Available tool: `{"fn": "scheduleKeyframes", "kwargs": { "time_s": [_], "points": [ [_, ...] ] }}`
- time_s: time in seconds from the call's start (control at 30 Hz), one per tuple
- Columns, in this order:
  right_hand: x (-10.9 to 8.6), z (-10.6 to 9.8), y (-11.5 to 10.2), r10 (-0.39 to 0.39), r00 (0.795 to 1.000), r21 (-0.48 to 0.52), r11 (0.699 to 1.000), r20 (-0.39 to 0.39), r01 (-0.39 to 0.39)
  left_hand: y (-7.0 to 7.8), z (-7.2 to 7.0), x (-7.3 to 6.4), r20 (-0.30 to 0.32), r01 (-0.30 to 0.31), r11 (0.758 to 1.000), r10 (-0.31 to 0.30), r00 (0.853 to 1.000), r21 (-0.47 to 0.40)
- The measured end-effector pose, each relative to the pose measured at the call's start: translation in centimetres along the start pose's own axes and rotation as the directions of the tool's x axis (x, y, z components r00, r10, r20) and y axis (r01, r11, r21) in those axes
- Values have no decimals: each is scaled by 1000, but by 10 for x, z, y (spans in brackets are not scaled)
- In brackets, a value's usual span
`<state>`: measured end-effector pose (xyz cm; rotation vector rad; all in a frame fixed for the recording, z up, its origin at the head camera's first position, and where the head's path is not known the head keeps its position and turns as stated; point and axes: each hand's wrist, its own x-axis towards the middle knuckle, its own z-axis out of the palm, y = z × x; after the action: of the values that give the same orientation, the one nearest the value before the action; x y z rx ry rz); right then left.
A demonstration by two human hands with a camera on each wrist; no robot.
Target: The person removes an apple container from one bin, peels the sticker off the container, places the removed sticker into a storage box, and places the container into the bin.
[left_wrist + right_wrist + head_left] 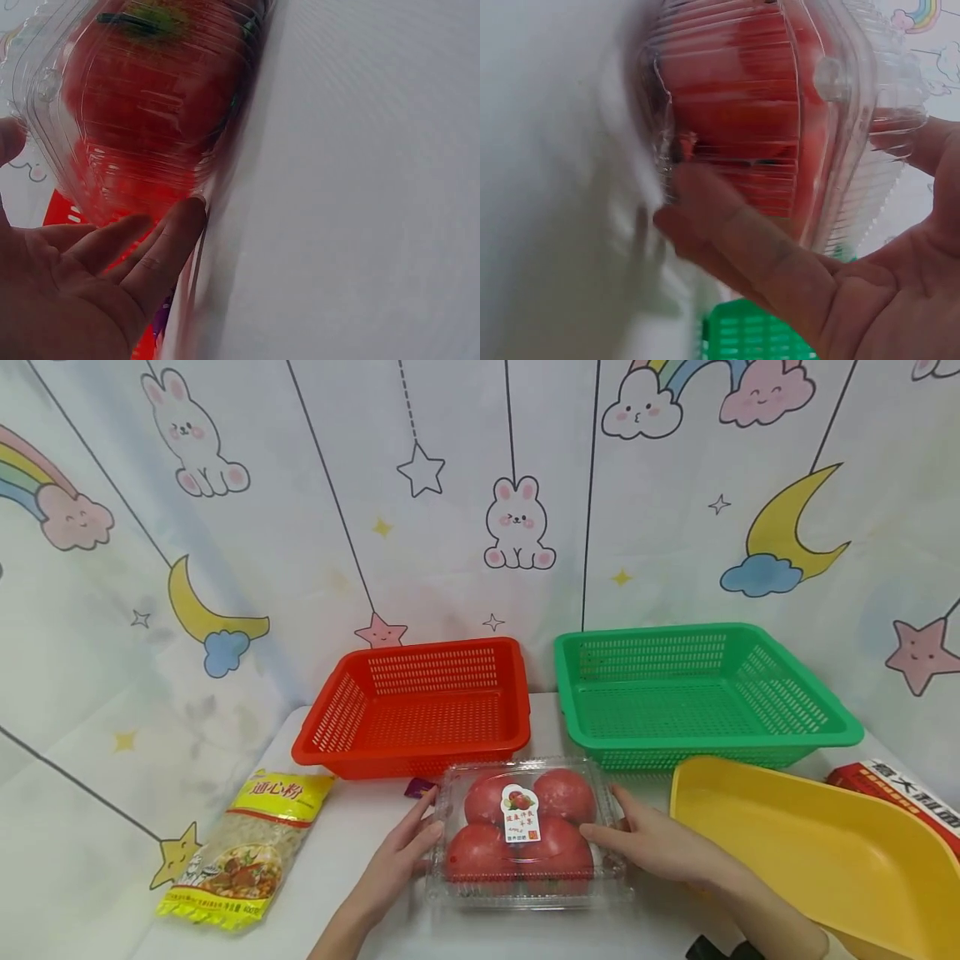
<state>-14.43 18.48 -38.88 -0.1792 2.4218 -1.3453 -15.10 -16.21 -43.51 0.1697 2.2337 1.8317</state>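
A clear plastic clamshell box of apples (480, 810) is in the middle of the table, several red fruits showing under a lid with a white label (520, 814). My left hand (405, 847) holds its left side; in the left wrist view the thumb is at the lid rim and the fingers (176, 240) reach the lower edge. On the opposite side my right hand (652, 839) grips the box, thumb over the lid. The right wrist view has its fingers (750, 240) along the bottom edge, close to the white tabletop.
Behind the box stand a red basket (420, 768) and a green basket (675, 752). A yellow tub (787, 827) is at the right, with a red box (900, 793) behind it. A yellow pasta bag (255, 852) lies left. A small purple packet (418, 787) peeks out behind the clamshell.
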Motion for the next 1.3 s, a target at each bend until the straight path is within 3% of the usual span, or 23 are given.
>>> {"fn": "scheduleKeyframes", "kwargs": {
  "time_s": [0.2, 0.37, 0.5, 0.67, 0.73, 0.8, 1.13, 1.3],
  "points": [
    [-5, -11, -5, -22, 1000, -33, 999, -20, 21, 4, -4, 0, -27, -45, 990, 49, 998, 137],
    [-9, -31, -9, -131, 990, -50, 990, -53, 129, 8, -6, 1, -49, -155, 947, 176, 983, 281],
    [-8, -41, -17, -236, 966, -88, 970, -109, 227, 7, -6, 7, -34, -287, 908, 311, 950, 304],
    [2, -36, -35, -308, 943, -103, 950, -126, 296, 6, -4, 14, -22, -424, 844, 456, 890, 329],
    [8, -32, -43, -330, 937, -112, 941, -112, 318, 6, -2, 16, -17, -463, 825, 494, 869, 324],
    [14, -27, -51, -349, 933, -120, 934, -92, 338, 5, -1, 18, -10, -484, 818, 512, 859, 312],
    [42, -8, -75, -338, 938, -145, 927, 70, 345, -3, 2, 18, 6, -485, 839, 499, 867, 246],
    [51, 0, -78, -342, 928, -183, 913, 147, 365, -7, 6, 18, -36, -470, 847, 493, 869, 249]
  ]
}}
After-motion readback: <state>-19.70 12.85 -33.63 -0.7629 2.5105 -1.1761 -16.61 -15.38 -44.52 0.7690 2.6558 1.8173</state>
